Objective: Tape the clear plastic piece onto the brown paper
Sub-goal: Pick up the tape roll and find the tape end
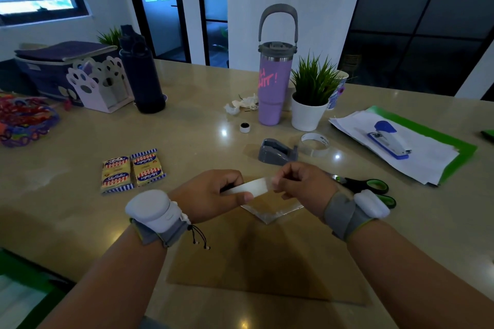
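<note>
A strip of tape (254,186) is stretched between both hands just above the table. My left hand (211,195) pinches its left end and my right hand (302,184) pinches its right end. Below the hands the clear plastic piece (270,211) lies on the far edge of the brown paper (267,259), which lies flat on the table in front of me. The grey tape dispenser (276,152) sits beyond my hands, and the clear tape roll (315,144) stands next to it.
Black-and-green scissors (366,187) lie right of my right hand. Two snack packets (132,169) lie to the left. A purple tumbler (275,80), potted plant (310,99), dark bottle (141,72), small round cap (245,127), and a blue stapler (387,139) on white sheets stand farther back.
</note>
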Demonstrator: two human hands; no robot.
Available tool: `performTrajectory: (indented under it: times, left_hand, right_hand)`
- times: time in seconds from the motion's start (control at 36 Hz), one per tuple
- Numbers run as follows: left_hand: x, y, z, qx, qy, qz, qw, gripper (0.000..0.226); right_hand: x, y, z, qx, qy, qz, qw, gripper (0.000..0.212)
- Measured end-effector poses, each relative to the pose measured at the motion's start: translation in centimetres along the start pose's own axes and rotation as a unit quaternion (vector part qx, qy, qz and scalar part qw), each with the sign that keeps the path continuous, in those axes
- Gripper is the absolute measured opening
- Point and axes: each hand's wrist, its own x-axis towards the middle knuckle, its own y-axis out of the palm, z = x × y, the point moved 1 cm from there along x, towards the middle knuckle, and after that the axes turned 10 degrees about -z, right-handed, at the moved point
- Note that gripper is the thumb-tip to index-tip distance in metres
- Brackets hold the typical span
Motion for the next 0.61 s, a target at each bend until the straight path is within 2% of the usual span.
performTrajectory:
  times: [0.17, 0.22, 0.36, 0.44, 0.61]
  left_hand:
    - [-0.4, -0.1, 0.4, -0.058, -0.017, 0.034, 0.998, 0.008]
    - [-0.4, -0.1, 0.5, -0.051, -0.018, 0.036, 0.998, 0.019]
    - [-0.2, -0.2, 0.3, 0.019, -0.022, 0.018, 0.999, 0.022]
    - [0.0, -0.3, -0.2, 0.048, -0.033, 0.028, 0.998, 0.013]
    - [0.6, -0.4, 0.9, 0.179, -0.055, -0.022, 0.982, 0.035]
  right_hand:
    - [0.3, -0.6, -0.3, -0.036, -0.001, -0.018, 0.999, 0.019]
    - [0.4, -0.8, -0.4, -0.048, -0.004, -0.023, 0.999, 0.017]
    - [0.5, -1.5, -0.4, -0.063, -0.009, -0.016, 0.998, 0.015]
    - [0.5, -1.4, -0.6, -0.076, -0.015, -0.009, 0.997, 0.016]
    - [0.4, -2.1, -0.4, -0.063, -0.02, -0.018, 0.998, 0.019]
